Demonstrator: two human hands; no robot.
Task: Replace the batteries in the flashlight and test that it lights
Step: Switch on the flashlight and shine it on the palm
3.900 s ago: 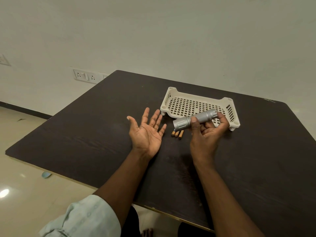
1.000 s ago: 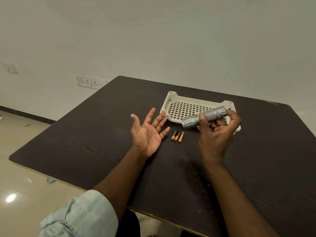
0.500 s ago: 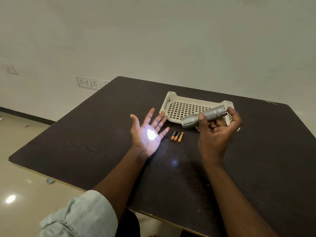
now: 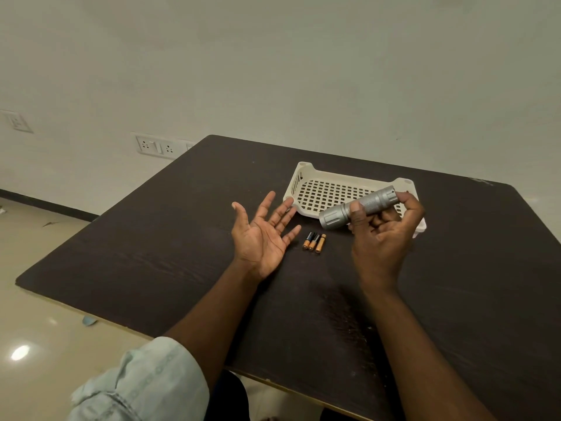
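Shown centrally, the right hand (image 4: 383, 235) holds the silver flashlight (image 4: 358, 207) above the table (image 4: 151, 253), thumb across the barrel and fingers curled round its tail end, with one fingertip near the rear cap. The head of the flashlight points left and slightly down, toward the left hand (image 4: 261, 235), which is held palm-up with its fingers spread and straight, holding nothing. No bright spot appears on that palm, so the lamp appears to be off at this moment.

Likely risks, as judged from this arrangement: the grip sits toward the tail, leaving the heavier head unsupported, so a hard press on the rear switch could tip or drop the flashlight onto the table. A loosely seated cap could also give an unsteady light and a misleading test. The palm, if it drifts out of the line of the lens, would fail to catch the beam.

Three batteries (image 4: 314, 241) lie side by side on the table between the two hands, just right of the left fingertips; a dropped flashlight or a sweeping hand could scatter them. A cream perforated tray (image 4: 306, 189) stands on the far side, partly behind the flashlight. A wall socket (image 4: 154, 146) lies far left, well apart. Nothing obstructs the path from lens to palm.
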